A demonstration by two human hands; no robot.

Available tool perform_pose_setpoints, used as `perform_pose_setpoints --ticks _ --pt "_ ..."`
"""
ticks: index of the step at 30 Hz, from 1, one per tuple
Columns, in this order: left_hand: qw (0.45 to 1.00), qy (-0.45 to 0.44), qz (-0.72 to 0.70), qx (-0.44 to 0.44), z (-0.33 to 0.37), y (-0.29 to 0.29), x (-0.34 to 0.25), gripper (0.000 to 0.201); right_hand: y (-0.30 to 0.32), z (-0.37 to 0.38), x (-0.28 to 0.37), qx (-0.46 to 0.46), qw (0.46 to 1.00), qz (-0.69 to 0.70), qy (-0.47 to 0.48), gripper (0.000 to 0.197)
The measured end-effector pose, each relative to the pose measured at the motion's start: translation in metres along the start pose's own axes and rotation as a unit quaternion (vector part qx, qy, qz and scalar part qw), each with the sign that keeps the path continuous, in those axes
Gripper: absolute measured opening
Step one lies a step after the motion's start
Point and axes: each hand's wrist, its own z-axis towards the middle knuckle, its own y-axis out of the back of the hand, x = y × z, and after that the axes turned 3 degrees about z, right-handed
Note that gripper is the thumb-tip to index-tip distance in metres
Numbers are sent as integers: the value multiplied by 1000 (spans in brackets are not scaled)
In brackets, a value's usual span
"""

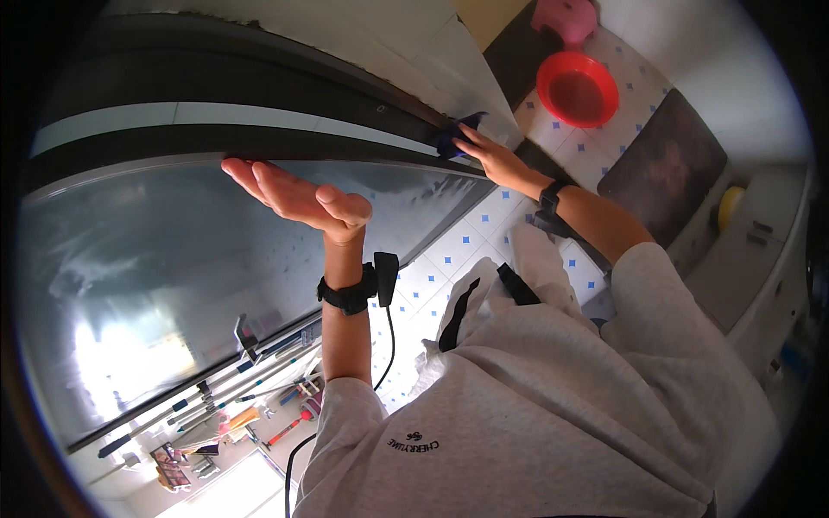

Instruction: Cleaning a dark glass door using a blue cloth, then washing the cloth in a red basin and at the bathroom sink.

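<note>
My left hand [298,200] is raised in front of a large glass door panel [173,224]. Its fingers are stretched out with nothing in them, the tips by the panel's dark edge; I cannot tell whether they touch it. Farther right, my right hand [494,160] holds a dark purple cloth [458,135] against the dark door frame [345,147]. The cloth is bunched under and past the fingers. Hazy smears and a bright reflection show on the glass.
At the upper right a red basin [577,89] sits on the blue-dotted tile floor [471,237], beside a pink stool [566,19] and a dark mat [663,168]. Long-handled poles [207,393] lie along the panel's lower side. A black cable [390,345] hangs by my left wrist.
</note>
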Motion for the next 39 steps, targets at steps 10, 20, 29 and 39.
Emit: perform_pose_setpoints --ticks 10,20,29,39 --pt "989 101 -49 97 -49 3 -16 55 47 68 150 -164 860 482 36 47" --pt "987 112 -24 110 -66 6 -17 56 -89 -17 33 -113 884 360 -277 52" --pt "984 129 5 123 -62 3 -25 57 -163 -34 -75 20 867 285 -408 40" --pt "984 126 1 128 -59 10 -26 48 -83 -3 -11 30 685 581 -437 49"
